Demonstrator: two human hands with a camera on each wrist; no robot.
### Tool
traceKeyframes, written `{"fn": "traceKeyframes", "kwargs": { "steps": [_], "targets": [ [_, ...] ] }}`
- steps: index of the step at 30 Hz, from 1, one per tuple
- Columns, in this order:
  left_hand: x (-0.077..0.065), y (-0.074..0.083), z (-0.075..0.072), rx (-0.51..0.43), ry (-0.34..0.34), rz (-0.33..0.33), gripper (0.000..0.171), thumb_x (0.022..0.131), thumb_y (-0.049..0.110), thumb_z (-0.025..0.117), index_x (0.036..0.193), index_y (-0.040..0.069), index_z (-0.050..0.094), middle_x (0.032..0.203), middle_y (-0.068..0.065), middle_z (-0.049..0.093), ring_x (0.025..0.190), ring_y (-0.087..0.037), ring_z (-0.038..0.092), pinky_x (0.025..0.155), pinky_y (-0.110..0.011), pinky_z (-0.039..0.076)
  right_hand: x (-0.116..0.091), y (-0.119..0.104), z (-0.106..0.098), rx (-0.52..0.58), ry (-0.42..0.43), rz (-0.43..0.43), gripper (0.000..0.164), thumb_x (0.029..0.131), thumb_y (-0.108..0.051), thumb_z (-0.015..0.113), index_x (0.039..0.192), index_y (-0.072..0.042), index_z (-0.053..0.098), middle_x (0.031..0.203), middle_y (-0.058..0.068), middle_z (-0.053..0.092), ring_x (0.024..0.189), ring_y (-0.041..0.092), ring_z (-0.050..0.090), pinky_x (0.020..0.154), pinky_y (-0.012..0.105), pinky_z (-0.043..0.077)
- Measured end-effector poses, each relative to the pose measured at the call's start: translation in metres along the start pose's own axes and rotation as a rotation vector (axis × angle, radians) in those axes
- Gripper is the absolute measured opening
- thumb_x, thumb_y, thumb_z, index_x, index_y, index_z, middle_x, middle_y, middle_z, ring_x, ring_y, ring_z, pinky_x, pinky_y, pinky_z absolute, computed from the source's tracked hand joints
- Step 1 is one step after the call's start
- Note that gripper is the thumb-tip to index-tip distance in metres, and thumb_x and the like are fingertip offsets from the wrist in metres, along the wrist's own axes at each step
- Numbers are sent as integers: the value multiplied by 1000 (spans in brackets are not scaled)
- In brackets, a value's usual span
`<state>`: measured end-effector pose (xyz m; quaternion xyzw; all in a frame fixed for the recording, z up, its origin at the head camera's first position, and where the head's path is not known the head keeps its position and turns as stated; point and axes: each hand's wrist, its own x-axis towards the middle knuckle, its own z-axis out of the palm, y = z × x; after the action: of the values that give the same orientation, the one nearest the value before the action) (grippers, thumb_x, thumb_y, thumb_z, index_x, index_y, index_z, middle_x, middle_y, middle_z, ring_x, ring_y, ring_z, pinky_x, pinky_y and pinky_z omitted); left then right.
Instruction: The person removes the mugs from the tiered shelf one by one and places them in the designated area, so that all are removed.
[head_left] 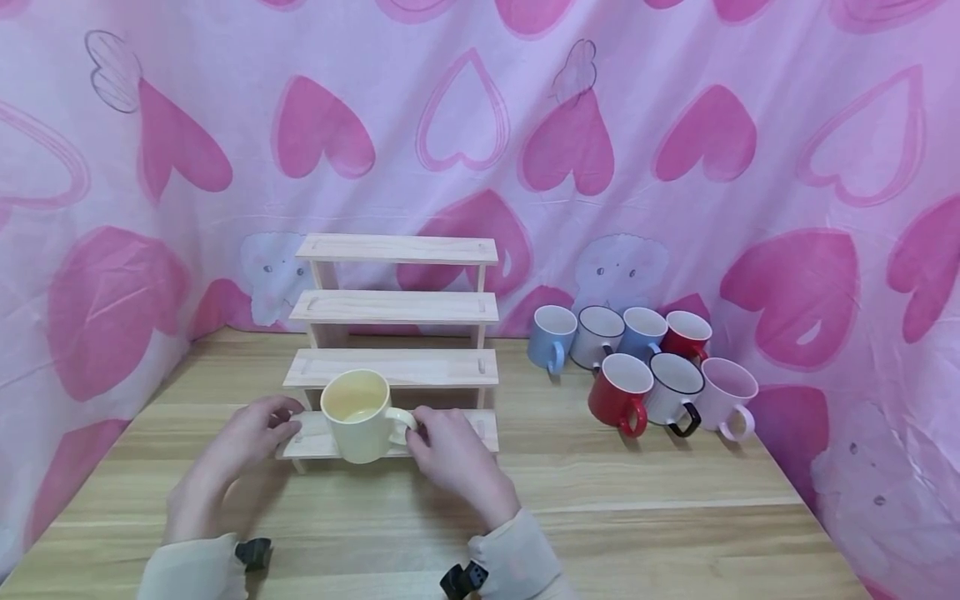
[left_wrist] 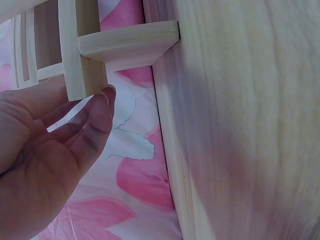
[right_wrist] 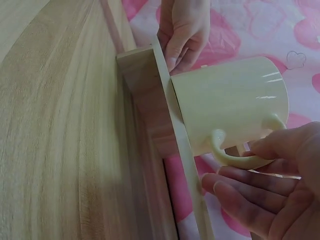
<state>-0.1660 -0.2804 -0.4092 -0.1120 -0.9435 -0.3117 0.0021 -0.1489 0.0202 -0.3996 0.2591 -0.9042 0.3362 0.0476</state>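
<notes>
A pale yellow mug (head_left: pixel 362 425) stands upright at the lowest step of a tiered wooden shelf (head_left: pixel 390 367), its handle turned to the right. My right hand (head_left: pixel 453 458) pinches that handle between thumb and fingers, as the right wrist view shows, with the mug's base (right_wrist: pixel 180 107) right at the step board. At the left end of the same board, my left hand (head_left: pixel 258 437) holds the edge. In the left wrist view its fingers and thumb curl round the board's end (left_wrist: pixel 82 82).
To the right of the shelf stand several mugs at the back of the table: two blue mugs, one labelled here (head_left: pixel 552 333), red mugs (head_left: pixel 621 392), white mugs with dark rims (head_left: pixel 672 392) and a pink mug (head_left: pixel 726 396). A pink heart-patterned curtain (head_left: pixel 480 108) hangs behind.
</notes>
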Motion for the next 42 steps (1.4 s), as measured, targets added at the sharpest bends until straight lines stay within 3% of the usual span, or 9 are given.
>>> {"fn": "traceKeyframes", "kwargs": {
  "steps": [13,23,31,36,42],
  "targets": [
    [0,-2,0,-5,-1,-1,18,91,2,64,107,-6,63,91,-11,65,85,-29,61,73,-46,50,0,9,2,51,35,-110,13,98,-22,61,85,-18,62,58,-12,42,51,1,37,46,18,33],
    [0,-2,-1,-39,-38,-39,20,93,3,63,111,-5,62,97,-14,65,89,-29,60,73,-44,52,1,12,5,81,75,-173,19,99,-22,60,80,-17,61,61,-13,47,54,-2,40,50,17,36],
    [0,-1,-2,-45,-35,-22,19,93,3,62,110,-6,62,95,-13,65,87,-28,60,71,-43,52,-1,9,-2,257,86,-116,10,98,-15,61,94,-12,69,74,-1,69,64,5,65,57,16,49],
    [0,0,-2,-35,-25,-18,18,92,2,63,108,-6,62,93,-13,64,87,-29,60,73,-45,51,-3,10,-12,353,114,-54,13,97,-13,61,104,-7,70,79,3,70,67,8,67,62,20,54],
    [0,1,-2,-19,-20,-16,18,92,2,63,107,-6,63,93,-14,64,87,-30,60,74,-47,50,-6,14,-32,446,156,37,13,98,-12,60,105,-8,70,89,3,71,74,13,68,68,25,56]
  ]
}}
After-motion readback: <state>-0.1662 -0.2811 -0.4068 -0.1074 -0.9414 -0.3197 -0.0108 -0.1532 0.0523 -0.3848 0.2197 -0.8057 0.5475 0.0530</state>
